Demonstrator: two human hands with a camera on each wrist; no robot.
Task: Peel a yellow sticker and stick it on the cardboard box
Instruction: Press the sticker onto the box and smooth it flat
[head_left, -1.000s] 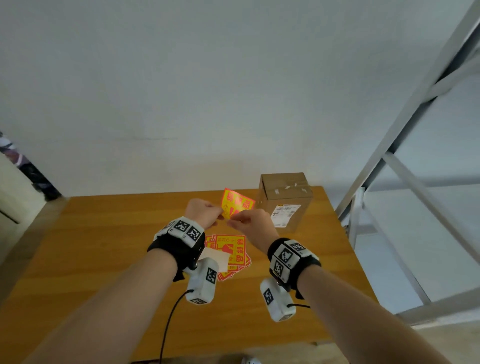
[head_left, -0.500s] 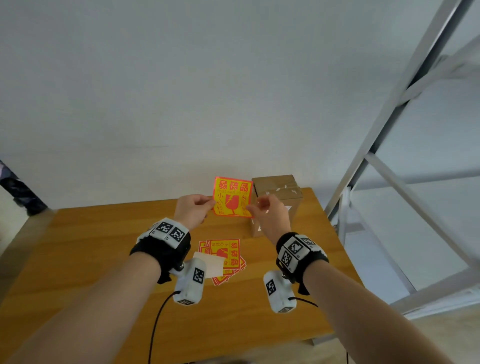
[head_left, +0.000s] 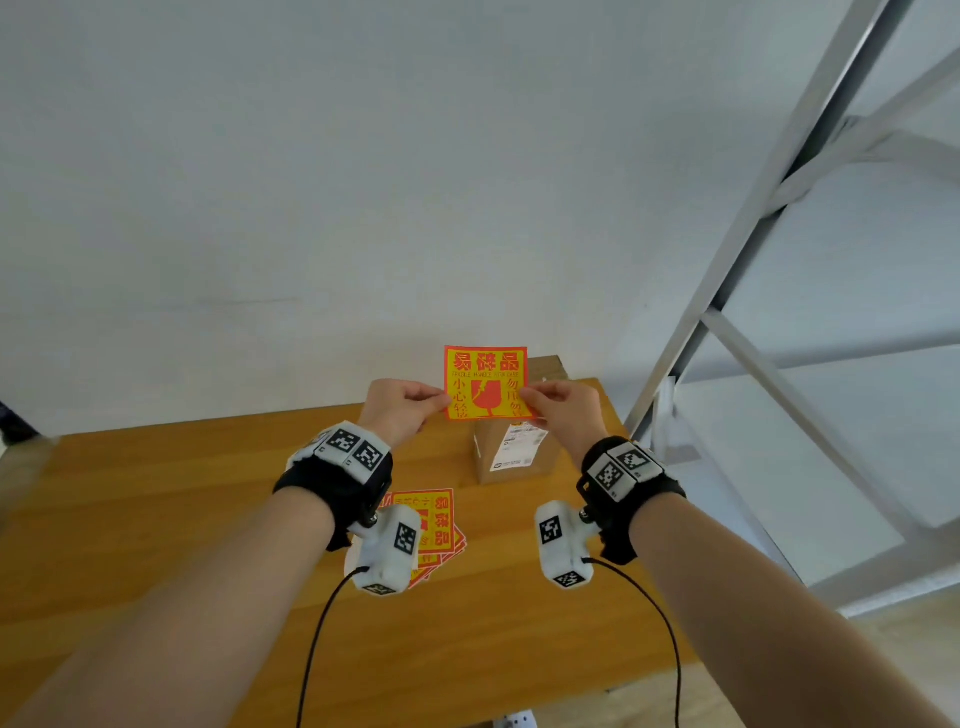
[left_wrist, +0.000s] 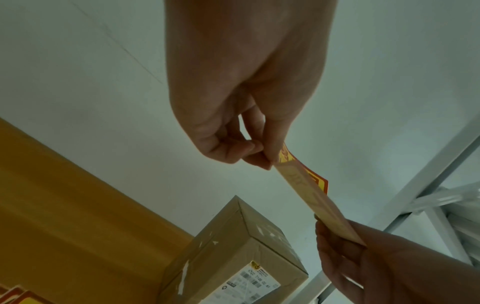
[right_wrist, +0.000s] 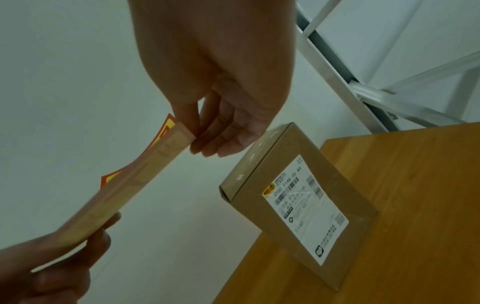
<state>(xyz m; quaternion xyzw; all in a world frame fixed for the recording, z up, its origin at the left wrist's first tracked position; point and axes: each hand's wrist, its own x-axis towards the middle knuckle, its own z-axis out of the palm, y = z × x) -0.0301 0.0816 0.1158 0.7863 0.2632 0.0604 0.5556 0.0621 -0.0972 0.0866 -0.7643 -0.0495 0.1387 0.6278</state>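
Head view is bright, evenly lit and bowed at its edges, while both wrist views are dim, greenish and soft.

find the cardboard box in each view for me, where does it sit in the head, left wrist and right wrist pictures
Head: cardboard box at centre, on the table behind the held yellow sticker, which covers its upper part.
Left wrist: bottom centre, below the sticker.
Right wrist: right of centre, at the table's edge.
Shared landmark: the white shipping label on its side.
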